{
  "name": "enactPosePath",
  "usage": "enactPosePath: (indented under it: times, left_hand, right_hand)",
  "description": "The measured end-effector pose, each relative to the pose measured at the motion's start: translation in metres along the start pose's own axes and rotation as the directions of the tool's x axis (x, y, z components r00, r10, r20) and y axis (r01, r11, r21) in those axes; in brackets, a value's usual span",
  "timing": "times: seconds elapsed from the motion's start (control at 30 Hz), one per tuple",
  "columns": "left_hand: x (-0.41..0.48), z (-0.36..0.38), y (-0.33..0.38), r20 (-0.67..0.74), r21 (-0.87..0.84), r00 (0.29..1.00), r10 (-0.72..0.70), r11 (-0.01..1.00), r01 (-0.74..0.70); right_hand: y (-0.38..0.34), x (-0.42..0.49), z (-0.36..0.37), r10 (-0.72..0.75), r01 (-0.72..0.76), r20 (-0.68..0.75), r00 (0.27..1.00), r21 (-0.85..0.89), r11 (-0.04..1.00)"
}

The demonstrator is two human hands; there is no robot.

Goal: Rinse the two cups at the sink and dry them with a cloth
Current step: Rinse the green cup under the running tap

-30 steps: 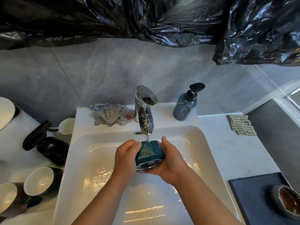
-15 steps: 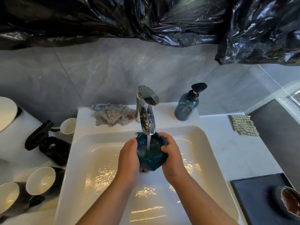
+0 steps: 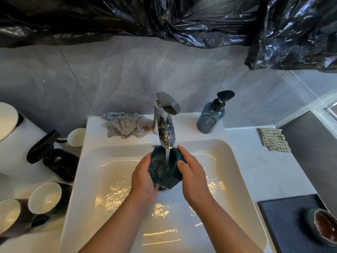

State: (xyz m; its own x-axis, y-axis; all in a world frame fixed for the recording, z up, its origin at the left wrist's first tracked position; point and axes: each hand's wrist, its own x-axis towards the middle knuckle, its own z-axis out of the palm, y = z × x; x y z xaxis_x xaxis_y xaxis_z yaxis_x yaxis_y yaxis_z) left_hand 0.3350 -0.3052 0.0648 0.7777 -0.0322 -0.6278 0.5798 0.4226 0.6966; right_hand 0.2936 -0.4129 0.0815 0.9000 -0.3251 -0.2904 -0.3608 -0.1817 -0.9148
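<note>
Both hands, left hand (image 3: 144, 179) and right hand (image 3: 193, 175), grip the teal cup (image 3: 168, 172) under the running tap (image 3: 165, 125), fingers curled around its sides.

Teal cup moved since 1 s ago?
Yes: the teal cup has risen toward the faucet spout, its mouth turned up under the stream.

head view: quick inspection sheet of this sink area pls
Surface: white sink basin wet, tap running; white counter either side.
Job's things: teal cup under the stream; brown-glazed cup on a dark tray, right; floral cloth bunched left of the tap; checked cloth on the right counter.
Clutter: soap bottle right of the tap; mugs on the left.
Grippers: left hand and right hand both hold the teal cup, fingers curled round it.
Cables: nothing seen.
Surroundings: grey tiled wall, black plastic sheeting above.
</note>
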Motion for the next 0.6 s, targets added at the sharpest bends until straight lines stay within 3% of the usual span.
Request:
enactPosePath:
  times: [0.33,0.47,0.6]
  left_hand:
    - [0.003,-0.002,-0.001,0.030,-0.010,1.000,0.004,1.000,-0.004]
    - [0.004,-0.007,0.002,0.043,0.011,0.996,0.078,0.997,-0.079]
    - [0.005,-0.009,0.009,0.032,0.143,0.978,0.204,0.968,-0.206]
  right_hand:
    - [-0.003,-0.001,-0.001,0.003,-0.003,-0.006,1.000,-0.008,1.000]
    - [-0.007,0.000,0.002,0.039,-0.041,0.016,0.999,0.082,0.996]
    - [-0.012,0.006,0.007,0.103,-0.119,0.083,0.991,0.220,0.968]
